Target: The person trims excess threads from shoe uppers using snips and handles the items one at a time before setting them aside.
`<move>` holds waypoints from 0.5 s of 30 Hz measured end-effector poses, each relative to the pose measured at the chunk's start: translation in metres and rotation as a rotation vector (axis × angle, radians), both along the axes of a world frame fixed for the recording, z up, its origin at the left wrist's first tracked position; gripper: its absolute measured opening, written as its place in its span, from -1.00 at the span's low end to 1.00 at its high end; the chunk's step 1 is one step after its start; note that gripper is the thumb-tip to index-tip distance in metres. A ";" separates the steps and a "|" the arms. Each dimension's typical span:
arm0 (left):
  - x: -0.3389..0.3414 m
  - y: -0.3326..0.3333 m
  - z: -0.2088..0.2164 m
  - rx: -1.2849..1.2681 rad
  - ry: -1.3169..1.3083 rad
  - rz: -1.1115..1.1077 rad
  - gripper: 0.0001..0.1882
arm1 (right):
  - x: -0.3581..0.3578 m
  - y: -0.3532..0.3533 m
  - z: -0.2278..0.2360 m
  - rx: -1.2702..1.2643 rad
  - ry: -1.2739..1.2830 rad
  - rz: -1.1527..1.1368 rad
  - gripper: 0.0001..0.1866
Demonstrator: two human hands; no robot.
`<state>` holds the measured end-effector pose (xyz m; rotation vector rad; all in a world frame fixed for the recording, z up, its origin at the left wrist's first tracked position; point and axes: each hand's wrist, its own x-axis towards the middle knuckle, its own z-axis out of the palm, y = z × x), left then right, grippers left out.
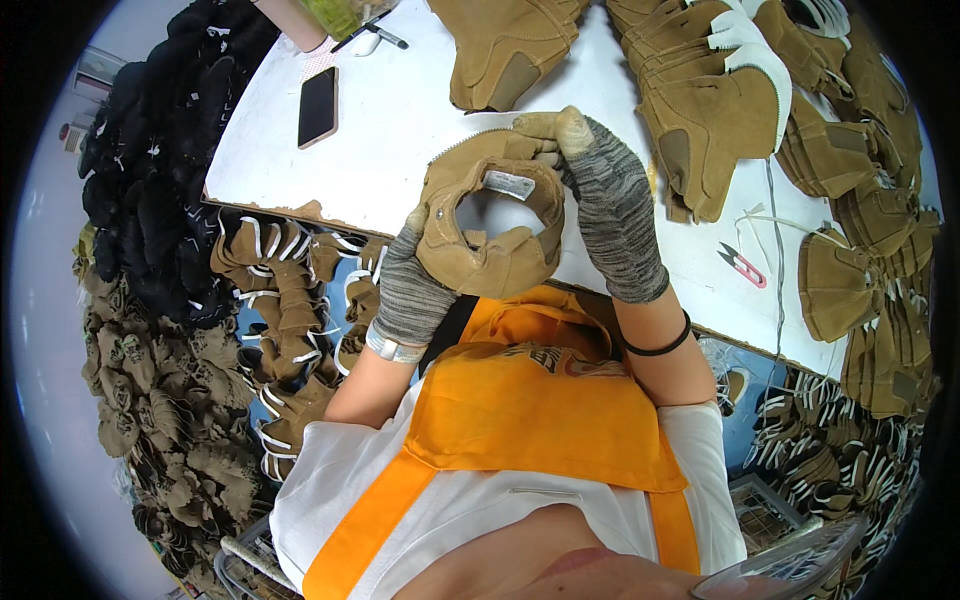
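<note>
Between my two hands is a brown suede shoe upper, held above the near edge of the table. Its round opening faces me, and a pale label shows inside. My left hand, in a grey knitted glove, is closed on the upper's left side; most of its fingers are hidden behind the suede. With thumb and fingers together, my right hand pinches the far right edge of the same upper. This hand wears a matching grey glove with tan fingertips.
On the white table lie a phone, a black marker and pink-handled thread snips. Stacked brown uppers cover its right side. Black pieces and brown pieces are heaped to the left.
</note>
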<state>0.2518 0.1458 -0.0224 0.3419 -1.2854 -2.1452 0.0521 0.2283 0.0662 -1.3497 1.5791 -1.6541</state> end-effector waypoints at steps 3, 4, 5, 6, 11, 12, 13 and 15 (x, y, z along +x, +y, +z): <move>0.000 0.001 0.001 -0.002 -0.005 0.010 -0.52 | -0.003 -0.001 -0.004 -0.029 0.178 -0.028 -0.71; 0.000 0.001 0.000 -0.004 -0.007 0.011 -0.52 | -0.002 -0.001 -0.003 -0.035 0.208 -0.037 -0.71; 0.000 0.001 0.000 -0.007 -0.012 0.016 -0.52 | -0.001 -0.002 -0.001 -0.040 0.203 -0.045 -0.71; 0.000 0.001 -0.001 -0.010 -0.014 0.019 -0.52 | 0.001 -0.002 0.004 -0.055 0.217 -0.056 -0.70; 0.001 0.001 -0.001 -0.027 -0.028 0.043 -0.51 | 0.009 0.000 0.026 -0.027 0.378 -0.157 -0.62; 0.002 0.002 -0.002 -0.032 -0.033 0.048 -0.51 | 0.010 0.000 0.029 0.021 0.416 -0.188 -0.60; 0.002 0.001 -0.003 -0.031 -0.033 0.053 -0.50 | 0.011 0.001 0.032 0.019 0.398 -0.162 -0.63; 0.002 -0.001 -0.004 -0.038 -0.035 0.059 -0.50 | 0.010 0.004 0.036 0.017 0.362 -0.110 -0.68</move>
